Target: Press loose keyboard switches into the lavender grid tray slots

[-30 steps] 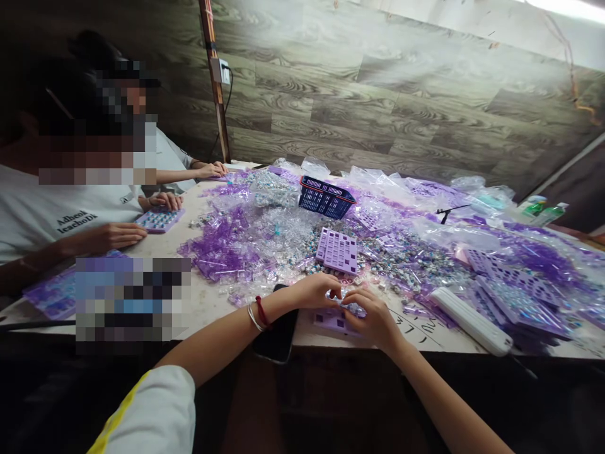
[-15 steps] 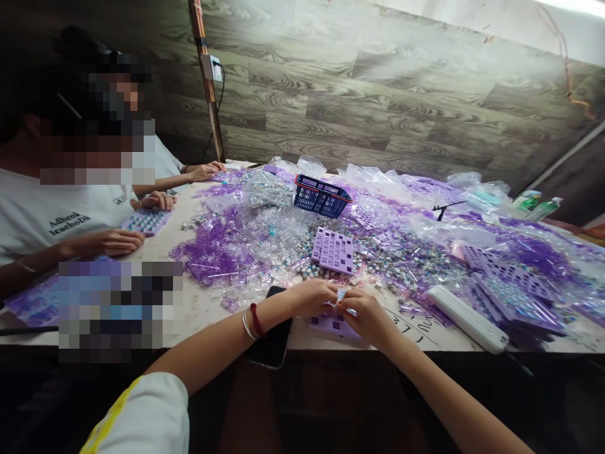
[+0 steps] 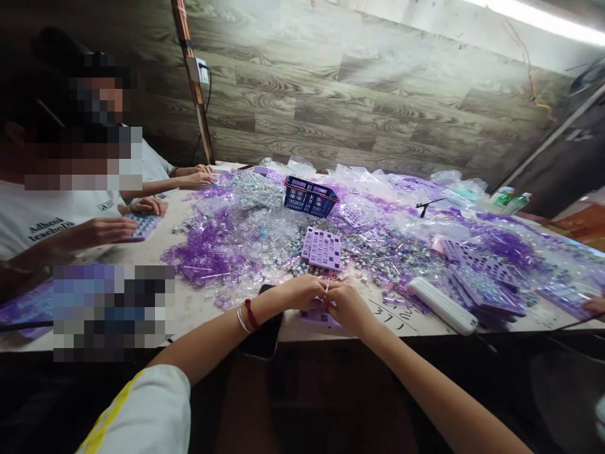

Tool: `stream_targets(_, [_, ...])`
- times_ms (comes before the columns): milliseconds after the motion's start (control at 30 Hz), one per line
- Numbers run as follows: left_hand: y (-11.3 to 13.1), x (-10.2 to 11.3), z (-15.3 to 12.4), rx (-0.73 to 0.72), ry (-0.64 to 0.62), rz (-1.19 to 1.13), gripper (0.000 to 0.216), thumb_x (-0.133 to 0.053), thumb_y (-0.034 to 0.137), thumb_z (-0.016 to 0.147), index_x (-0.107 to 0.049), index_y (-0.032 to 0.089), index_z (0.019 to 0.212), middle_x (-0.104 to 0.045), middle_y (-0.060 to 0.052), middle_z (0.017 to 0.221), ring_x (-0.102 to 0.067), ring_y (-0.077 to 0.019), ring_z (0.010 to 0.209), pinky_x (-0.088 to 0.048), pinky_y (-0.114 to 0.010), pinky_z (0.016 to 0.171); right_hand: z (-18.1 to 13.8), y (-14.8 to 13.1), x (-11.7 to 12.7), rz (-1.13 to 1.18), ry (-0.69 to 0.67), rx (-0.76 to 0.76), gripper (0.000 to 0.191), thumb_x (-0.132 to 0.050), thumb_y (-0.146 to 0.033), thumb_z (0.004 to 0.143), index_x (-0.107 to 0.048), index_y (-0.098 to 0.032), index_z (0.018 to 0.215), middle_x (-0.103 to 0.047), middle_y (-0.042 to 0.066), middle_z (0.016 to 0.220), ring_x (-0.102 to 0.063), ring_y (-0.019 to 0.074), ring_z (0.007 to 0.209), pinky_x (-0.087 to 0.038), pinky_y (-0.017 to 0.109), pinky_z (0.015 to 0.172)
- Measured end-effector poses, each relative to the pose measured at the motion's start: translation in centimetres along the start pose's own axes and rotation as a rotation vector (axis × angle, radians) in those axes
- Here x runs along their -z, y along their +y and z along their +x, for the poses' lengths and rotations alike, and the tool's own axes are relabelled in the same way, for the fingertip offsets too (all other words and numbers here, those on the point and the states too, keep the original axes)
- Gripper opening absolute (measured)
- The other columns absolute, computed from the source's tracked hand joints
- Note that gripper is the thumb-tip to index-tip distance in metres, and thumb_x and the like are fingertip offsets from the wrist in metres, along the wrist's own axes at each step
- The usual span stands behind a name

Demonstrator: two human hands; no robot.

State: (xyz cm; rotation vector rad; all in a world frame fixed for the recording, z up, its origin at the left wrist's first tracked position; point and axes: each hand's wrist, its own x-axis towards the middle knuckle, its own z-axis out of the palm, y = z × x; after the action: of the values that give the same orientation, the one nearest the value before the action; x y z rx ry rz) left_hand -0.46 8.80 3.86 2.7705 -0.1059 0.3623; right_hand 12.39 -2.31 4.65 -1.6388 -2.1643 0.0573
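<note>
My left hand (image 3: 306, 291), with a silver bangle and a dark red band at its wrist, has its fingers pinched. My right hand (image 3: 348, 308) meets it, fingertips closed together. Between both sets of fingertips shows a small whitish, translucent piece (image 3: 327, 289); its exact kind is too small to tell. Right under the hands lies a light purple board with square holes (image 3: 321, 317), largely covered by them. Just beyond, a stack of similar purple boards (image 3: 321, 249) rests on the table. A black phone (image 3: 263, 334) lies partly beneath my left wrist.
Heaps of purple and clear plastic bits (image 3: 212, 252) and small switches (image 3: 378, 252) spread around a dark blue basket (image 3: 311, 197). To the right are a white bar-shaped device (image 3: 443, 305) and stacked filled boards (image 3: 489, 293). Co-workers' hands (image 3: 106, 230) work at left; another hand (image 3: 594, 306) shows far right.
The view has shifted so the table appears slightly further left. My hands stay together over the board, fingertips now closer around the small piece. A hand has come into view at far right.
</note>
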Motion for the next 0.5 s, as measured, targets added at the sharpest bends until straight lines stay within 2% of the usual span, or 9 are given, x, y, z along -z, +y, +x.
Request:
stream_targets(167, [0.2,0.1,0.2,0.04,-0.053,0.043,0.015,-0.06,0.001,0.071,-0.068,0.014,0.071,-0.069,-0.006,0.084,-0.062,-0.017,0.075,-0.043,-0.023,0.068,0.0,0.3,-0.2,-0.027,0.014,-0.006,0.027,-0.051,0.004,0.064,-0.066,-0.017,0.06,-0.068,0.005,0.072,-0.063,0.0178,0.069,-0.047,0.025,0.065])
stream_targets(300, [0.4,0.0,0.0,0.105,-0.014,-0.002,0.019,-0.059,-0.001,0.07,-0.07,0.014,0.071,-0.069,-0.005,0.081,-0.061,-0.015,0.073,-0.043,-0.022,0.067,0.0,-0.4,0.1,-0.063,-0.008,0.043,0.023,-0.054,0.002,0.068,-0.066,-0.017,0.062,-0.068,0.007,0.073,-0.063,0.02,0.073,-0.049,0.028,0.071])
stream_targets(400, [0.2,0.0,-0.1,0.16,-0.004,-0.014,0.013,-0.062,0.003,0.071,-0.071,0.013,0.067,-0.068,-0.005,0.074,-0.06,-0.0137,0.069,-0.042,-0.021,0.065,-0.9,-1.1,0.2,-0.117,-0.007,0.096,0.017,-0.057,-0.003,0.073,-0.069,-0.016,0.073,-0.067,0.01,0.08,-0.062,0.0237,0.084,-0.05,0.034,0.079])
stream_targets(500, [-1.0,0.9,-0.2,0.169,-0.022,-0.048,0.008,-0.065,0.012,0.073,-0.073,0.014,0.073,-0.066,-0.002,0.068,-0.057,-0.0101,0.062,-0.04,-0.017,0.059,-2.5,0.1,0.4,-0.117,0.064,0.124,0.02,-0.06,-0.01,0.076,-0.069,-0.019,0.091,-0.067,0.009,0.095,-0.062,0.0227,0.091,-0.05,0.035,0.083])
